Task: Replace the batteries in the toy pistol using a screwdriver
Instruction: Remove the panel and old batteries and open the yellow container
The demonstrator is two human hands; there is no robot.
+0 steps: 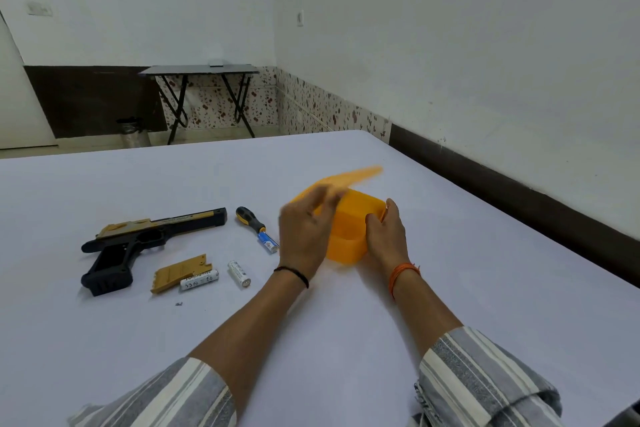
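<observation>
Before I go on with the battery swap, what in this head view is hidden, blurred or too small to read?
- Orange plastic box: its inside is hidden by its own walls and both hands.
- Orange lid: motion-blurred, so the left hand's grip is unclear.
- Black-and-yellow screwdriver: its tip is hidden behind the blue battery.
- Tiny dark screw: too small to make out.
- White battery: polarity marks are unreadable.

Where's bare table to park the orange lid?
Free: the stretch right of the orange box toward the wall-side table edge, and the far strip behind the toy pistol. Crowded: left of the box, with screwdriver, three batteries and the battery cover.
</observation>
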